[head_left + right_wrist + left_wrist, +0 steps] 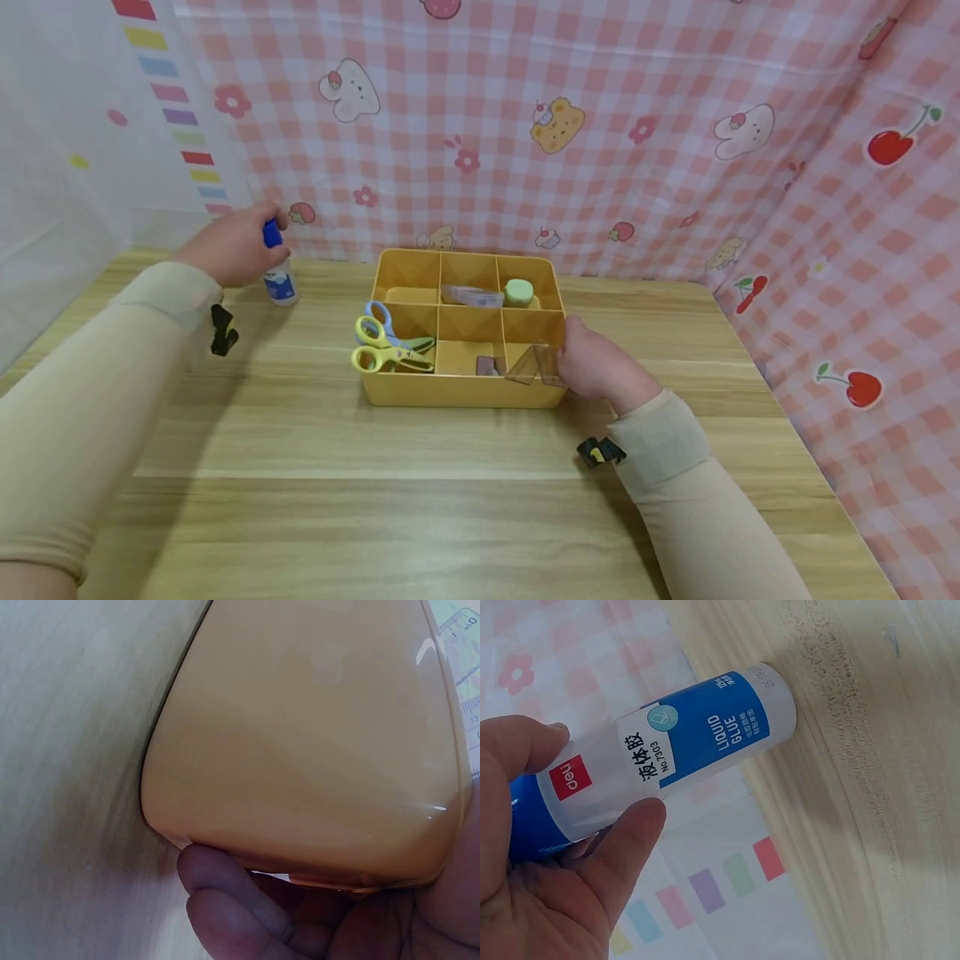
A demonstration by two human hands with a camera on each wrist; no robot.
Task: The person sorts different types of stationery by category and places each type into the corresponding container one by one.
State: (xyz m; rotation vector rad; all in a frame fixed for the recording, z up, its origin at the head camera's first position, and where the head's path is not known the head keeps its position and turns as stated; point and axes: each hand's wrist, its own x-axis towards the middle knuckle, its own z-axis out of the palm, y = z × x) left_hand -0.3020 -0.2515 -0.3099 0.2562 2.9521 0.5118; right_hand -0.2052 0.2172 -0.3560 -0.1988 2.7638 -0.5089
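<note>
My left hand [236,246] grips a white liquid glue bottle [281,286] by its blue cap end, at the back left of the table. In the left wrist view the blue label of the glue bottle [705,727] faces the camera, its base close to the wood. With my right hand [596,358] I hold the right side of a yellow divided organizer box [465,392]; in the right wrist view, fingers curl against the end of the box [300,750]. A clear triangular ruler [534,364] leans in the compartment beside that hand.
Yellow-handled scissors [372,346] and a blue-handled pair [378,312] lean out of the front left compartment. A light green lidded jar [518,292] and a pale translucent item [474,297] sit in the back row. Checked cloth [480,125] hangs behind the wooden table [420,517].
</note>
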